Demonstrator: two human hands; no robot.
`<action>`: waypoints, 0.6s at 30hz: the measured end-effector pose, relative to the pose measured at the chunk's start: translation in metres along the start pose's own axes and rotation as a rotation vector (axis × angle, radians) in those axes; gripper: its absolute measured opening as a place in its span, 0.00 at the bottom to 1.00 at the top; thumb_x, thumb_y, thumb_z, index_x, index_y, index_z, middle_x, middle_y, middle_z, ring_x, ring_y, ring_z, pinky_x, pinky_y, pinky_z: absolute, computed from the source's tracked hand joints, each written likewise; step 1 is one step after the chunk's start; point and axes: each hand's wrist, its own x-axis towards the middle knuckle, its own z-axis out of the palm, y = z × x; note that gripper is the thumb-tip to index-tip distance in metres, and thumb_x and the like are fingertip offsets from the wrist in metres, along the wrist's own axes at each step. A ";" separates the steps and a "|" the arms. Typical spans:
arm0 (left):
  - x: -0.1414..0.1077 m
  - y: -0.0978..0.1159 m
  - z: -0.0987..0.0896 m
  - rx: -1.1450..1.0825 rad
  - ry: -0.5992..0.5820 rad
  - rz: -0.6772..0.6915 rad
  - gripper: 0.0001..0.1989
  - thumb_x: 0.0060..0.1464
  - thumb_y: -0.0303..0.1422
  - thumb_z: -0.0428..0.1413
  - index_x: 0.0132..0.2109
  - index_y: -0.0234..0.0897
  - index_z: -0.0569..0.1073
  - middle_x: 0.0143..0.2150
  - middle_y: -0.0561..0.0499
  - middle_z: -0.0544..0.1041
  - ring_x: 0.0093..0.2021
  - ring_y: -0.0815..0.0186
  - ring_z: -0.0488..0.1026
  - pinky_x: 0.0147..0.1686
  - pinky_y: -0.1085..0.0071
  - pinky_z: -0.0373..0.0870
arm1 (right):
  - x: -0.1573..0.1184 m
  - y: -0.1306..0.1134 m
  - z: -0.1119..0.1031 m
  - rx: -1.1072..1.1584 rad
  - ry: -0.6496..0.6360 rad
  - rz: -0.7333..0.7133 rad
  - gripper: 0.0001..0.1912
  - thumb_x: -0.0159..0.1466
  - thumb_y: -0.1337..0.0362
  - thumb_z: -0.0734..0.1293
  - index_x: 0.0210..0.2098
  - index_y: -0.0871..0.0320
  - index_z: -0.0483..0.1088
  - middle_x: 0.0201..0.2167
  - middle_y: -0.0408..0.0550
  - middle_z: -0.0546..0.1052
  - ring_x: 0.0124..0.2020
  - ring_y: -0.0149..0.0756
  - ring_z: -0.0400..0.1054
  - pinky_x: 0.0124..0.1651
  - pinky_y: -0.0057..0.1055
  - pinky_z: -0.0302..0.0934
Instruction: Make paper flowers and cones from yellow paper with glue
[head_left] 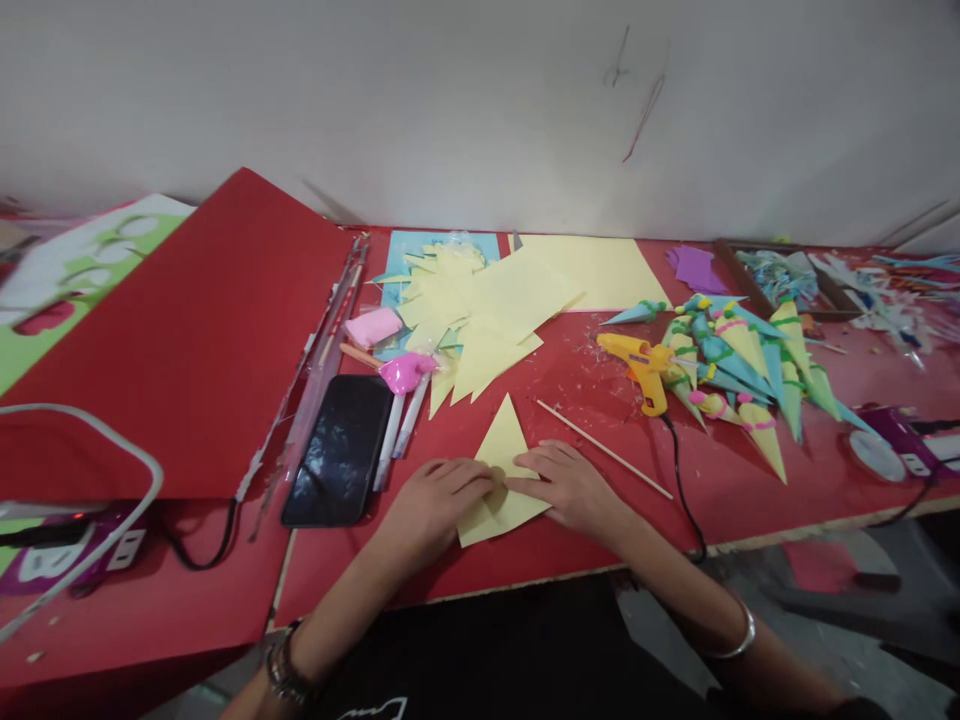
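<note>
A triangular piece of pale yellow paper [501,512] lies at the front of the red table, its point facing away from me. My left hand [444,498] grips it from the left, fingers bent and close together over the paper's middle. From the other side my right hand [571,482] holds the right edge, its fingertips reaching in near those of the left. Both thumbs are mostly hidden. A thin wooden stick [604,448] lies just beyond the right hand. Behind the sheet is a heap of yellow paper pieces [495,310].
A yellow glue gun [637,365] with a black cord lies by several decorated paper cones [739,345]. Left are a phone [341,450], pens [397,435], pink clay packets [409,372] and a large red sheet [202,350]. A brown tray [757,300] sits back right.
</note>
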 end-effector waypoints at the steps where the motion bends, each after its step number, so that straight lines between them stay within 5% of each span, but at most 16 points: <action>1: -0.001 0.001 0.000 0.030 -0.006 -0.014 0.13 0.52 0.20 0.47 0.42 0.36 0.71 0.41 0.49 0.77 0.41 0.64 0.72 0.38 0.67 0.68 | 0.000 0.001 0.001 0.023 -0.002 0.005 0.18 0.54 0.76 0.63 0.43 0.55 0.70 0.41 0.49 0.74 0.44 0.37 0.64 0.50 0.35 0.54; 10: -0.013 0.005 0.011 0.030 0.194 -0.153 0.10 0.58 0.32 0.47 0.35 0.37 0.73 0.34 0.52 0.77 0.33 0.67 0.72 0.33 0.70 0.66 | 0.008 0.005 0.009 0.324 0.049 0.178 0.04 0.59 0.67 0.66 0.32 0.55 0.73 0.35 0.46 0.74 0.35 0.34 0.64 0.38 0.31 0.57; 18: -0.013 0.005 0.013 0.086 0.209 -0.326 0.17 0.58 0.40 0.46 0.29 0.35 0.70 0.29 0.51 0.74 0.30 0.67 0.70 0.29 0.71 0.63 | 0.019 0.001 0.010 0.361 0.053 0.359 0.08 0.57 0.63 0.67 0.24 0.59 0.68 0.31 0.47 0.71 0.32 0.34 0.61 0.36 0.30 0.57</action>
